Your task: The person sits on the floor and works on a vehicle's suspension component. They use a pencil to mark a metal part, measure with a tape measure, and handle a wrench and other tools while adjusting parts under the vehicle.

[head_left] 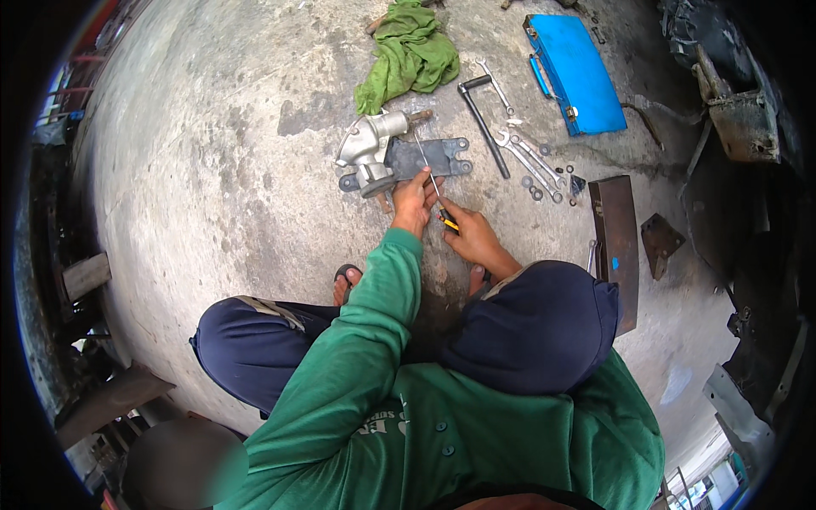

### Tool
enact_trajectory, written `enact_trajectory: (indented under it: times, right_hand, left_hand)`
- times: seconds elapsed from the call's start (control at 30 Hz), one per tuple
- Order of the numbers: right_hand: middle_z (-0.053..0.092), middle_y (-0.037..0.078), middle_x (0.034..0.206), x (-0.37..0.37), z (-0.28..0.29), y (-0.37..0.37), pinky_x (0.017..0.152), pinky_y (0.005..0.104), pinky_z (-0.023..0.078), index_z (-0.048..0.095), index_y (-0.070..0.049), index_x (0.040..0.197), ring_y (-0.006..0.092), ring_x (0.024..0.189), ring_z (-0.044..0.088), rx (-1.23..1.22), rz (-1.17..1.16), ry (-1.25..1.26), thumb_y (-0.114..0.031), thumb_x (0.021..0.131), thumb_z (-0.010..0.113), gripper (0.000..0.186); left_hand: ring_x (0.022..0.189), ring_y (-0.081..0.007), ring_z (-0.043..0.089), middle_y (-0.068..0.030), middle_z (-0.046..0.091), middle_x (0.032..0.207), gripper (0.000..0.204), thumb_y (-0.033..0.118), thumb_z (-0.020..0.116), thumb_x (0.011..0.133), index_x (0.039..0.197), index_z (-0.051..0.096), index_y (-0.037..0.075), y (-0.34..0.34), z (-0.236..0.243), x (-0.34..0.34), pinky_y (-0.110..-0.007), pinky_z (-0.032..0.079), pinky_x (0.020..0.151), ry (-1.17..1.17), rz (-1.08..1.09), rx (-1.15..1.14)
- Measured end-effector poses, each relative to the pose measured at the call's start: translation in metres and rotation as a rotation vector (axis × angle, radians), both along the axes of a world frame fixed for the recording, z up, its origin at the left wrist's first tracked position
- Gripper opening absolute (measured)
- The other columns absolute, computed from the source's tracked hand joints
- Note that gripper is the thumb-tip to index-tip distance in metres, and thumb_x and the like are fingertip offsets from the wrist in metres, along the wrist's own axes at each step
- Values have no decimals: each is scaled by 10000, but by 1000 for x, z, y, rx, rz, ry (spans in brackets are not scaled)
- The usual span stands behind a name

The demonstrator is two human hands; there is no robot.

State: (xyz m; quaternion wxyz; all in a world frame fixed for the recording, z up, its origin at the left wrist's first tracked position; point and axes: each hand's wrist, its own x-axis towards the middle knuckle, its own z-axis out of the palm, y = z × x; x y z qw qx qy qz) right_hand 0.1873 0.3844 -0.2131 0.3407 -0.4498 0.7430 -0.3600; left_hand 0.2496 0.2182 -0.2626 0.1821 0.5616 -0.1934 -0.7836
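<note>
My right hand [476, 239] is closed round the black and yellow handle of a screwdriver [448, 222]. Its long thin shaft slants up and away to the left, over a dark flat metal bracket [449, 155]. Along that shaft, my left hand [411, 204] has its fingers closed near the bracket's near edge. A silver cast metal housing [364, 143] with a round flange rests on the bracket's left part. The tip of the screwdriver lies close to the rusty stub at the housing's far right; whether they touch, I cannot tell.
Beyond the housing lies a crumpled green cloth [412, 53]. To the right are a black-handled bar [488, 123], combination wrenches [529, 163], and several washers and nuts [536, 190]. Farther right sit a blue toolbox [580, 75], a brown metal box [615, 246] and a rusty plate [660, 243].
</note>
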Motion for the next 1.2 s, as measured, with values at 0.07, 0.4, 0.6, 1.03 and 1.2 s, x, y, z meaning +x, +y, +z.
enact_trajectory:
  times: [0.07,0.4,0.6,1.03,1.2]
  right_hand:
    - [692,275,1068,0,-1,0,888,512,548,484,-45,1499,463,979,681,3,-2,-4,-106,788,722,751]
    - [693,279,1051,-1,0,-1,880,506,553,501,-16,1474,462,968,683,17,7,1,-91,772,728,742]
    - [689,287,1051,-1,1,-1,877,500,554,504,11,1463,462,966,683,2,7,-5,-79,767,725,735]
    - [712,275,1126,-3,5,-2,919,454,552,507,-11,1482,447,1020,698,73,7,-26,-105,793,790,751]
    - [712,273,1133,-4,3,-2,930,448,551,502,-4,1484,439,1037,698,71,6,-45,-118,790,801,764]
  left_hand:
    - [952,-306,761,-133,696,1077,278,142,741,957,1135,603,-21,0,3,-1,-359,649,686,-16,-5,-3]
    - [967,-338,760,-145,687,1067,294,226,731,969,1140,612,18,-3,9,3,-425,648,758,66,59,78]
    - [923,-311,763,-137,714,1034,284,167,746,948,1143,617,5,0,8,-3,-389,635,706,-9,8,-8]
    - [860,-306,774,-159,715,1027,257,105,751,929,1105,613,-22,0,7,-9,-362,649,635,-88,12,-58]
    - [863,-309,775,-164,715,1029,265,109,752,930,1110,613,-27,0,7,-9,-363,651,640,-88,17,-51]
